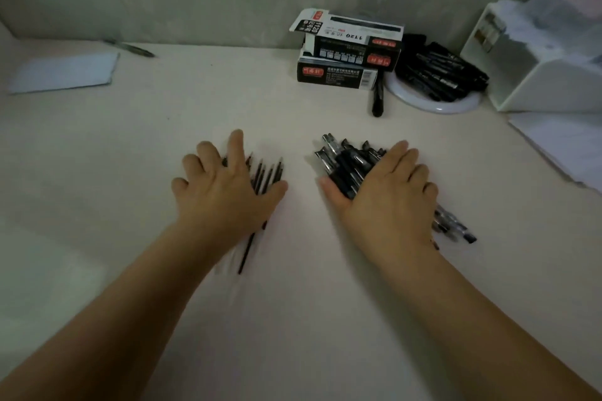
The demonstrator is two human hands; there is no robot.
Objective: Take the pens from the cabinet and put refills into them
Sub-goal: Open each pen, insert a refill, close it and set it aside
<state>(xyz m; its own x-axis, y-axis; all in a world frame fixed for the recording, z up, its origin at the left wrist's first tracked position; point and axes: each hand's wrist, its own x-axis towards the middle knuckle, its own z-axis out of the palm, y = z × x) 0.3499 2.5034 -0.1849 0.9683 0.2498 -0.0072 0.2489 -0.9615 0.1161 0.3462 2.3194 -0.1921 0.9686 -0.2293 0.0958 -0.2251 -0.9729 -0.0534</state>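
— Where are the pens and the refills?

— Both on the table (293, 319). Refills (265, 174) fanned out under the left hand (221, 185), thin dark rods, tips poking past the fingers and one tail sticking out toward the wrist. Pens (345, 161) heaped under the right hand (386, 192), clips and clear barrels showing beyond the fingertips, a few more ends showing behind the wrist.

— Any real hold on either?

— None. Left hand spread flat, fingers a little apart, pressing the refills down. Right hand likewise flat, fingers straight and close together, lying on top of the heap. Nothing pinched or wrapped.

— How to expect them to handle?

— Light, probably. Refills look slim and round, so likely to roll on a smooth top and to bend a little if squeezed mid-length. Best pinched singly near the back end, tip kept away from the skin. Pens look stiffer and smooth-sided, apt to slide off one another once the palm lifts. Better gripped round the barrel, one at a time, clip turned up.

— Anything else nearby?

— Two stacked boxes (350, 49) against the wall, a white dish (433, 101) of dark markers (446, 72) beside them, one loose marker (378, 101) in front, a white organiser (534, 55) at the far right, a sheet of paper (63, 72) at the far left.
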